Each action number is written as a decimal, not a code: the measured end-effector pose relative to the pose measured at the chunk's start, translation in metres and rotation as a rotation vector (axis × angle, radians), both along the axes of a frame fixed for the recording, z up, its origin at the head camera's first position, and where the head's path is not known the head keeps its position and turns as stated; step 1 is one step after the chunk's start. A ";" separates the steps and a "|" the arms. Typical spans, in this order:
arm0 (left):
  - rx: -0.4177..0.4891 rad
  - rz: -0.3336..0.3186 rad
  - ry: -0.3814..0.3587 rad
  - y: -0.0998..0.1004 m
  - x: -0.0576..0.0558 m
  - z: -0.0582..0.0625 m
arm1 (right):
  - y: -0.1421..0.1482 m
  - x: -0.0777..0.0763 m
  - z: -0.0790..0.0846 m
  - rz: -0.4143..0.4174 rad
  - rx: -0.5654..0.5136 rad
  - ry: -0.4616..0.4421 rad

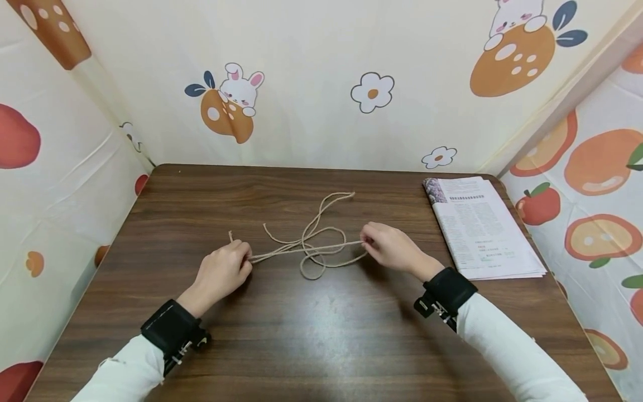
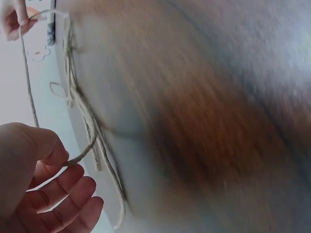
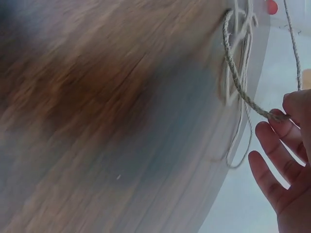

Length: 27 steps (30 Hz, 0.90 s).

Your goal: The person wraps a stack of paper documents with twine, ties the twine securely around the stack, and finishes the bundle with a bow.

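Observation:
A length of beige twine lies in loose loops across the middle of the table. One stretch runs nearly straight between the two hands. My left hand pinches the twine at the left, and a short tip sticks up beyond its knuckles. In the left wrist view, thumb and index finger of the left hand meet on the strand while the other fingers curve loosely. At the right, my right hand pinches another part of the twine. The right wrist view shows thumb and fingertip on the cord, the remaining fingers spread.
Folded printed sheets, like a newspaper, lie at the right rear of the brown wooden table. A patterned wall covering rises behind the far edge, with similar sheets at both sides.

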<state>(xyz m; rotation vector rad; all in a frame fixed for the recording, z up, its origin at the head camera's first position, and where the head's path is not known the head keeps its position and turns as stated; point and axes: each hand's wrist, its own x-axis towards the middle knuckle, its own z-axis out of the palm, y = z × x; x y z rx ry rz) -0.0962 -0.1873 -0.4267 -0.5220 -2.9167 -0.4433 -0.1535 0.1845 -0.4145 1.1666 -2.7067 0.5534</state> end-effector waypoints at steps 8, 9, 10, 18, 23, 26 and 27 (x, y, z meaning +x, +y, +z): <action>-0.016 0.030 -0.023 -0.012 -0.002 0.002 | 0.024 0.003 -0.001 -0.040 -0.019 -0.003; -0.019 0.030 -0.023 -0.013 -0.002 0.002 | 0.027 0.003 -0.001 -0.046 -0.023 -0.002; -0.022 0.030 -0.022 -0.015 -0.002 0.003 | 0.031 0.004 0.000 -0.056 -0.028 -0.001; -0.029 0.072 -0.002 -0.032 -0.002 0.009 | 0.061 0.006 0.007 -0.174 -0.074 0.015; -0.017 0.086 0.018 -0.040 -0.002 0.012 | 0.073 0.008 0.012 -0.219 -0.100 -0.024; -0.016 0.087 0.034 -0.043 -0.001 0.014 | 0.078 0.009 0.014 -0.240 -0.100 -0.045; -0.014 0.091 0.036 -0.044 -0.001 0.015 | 0.079 0.010 0.014 -0.250 -0.100 -0.052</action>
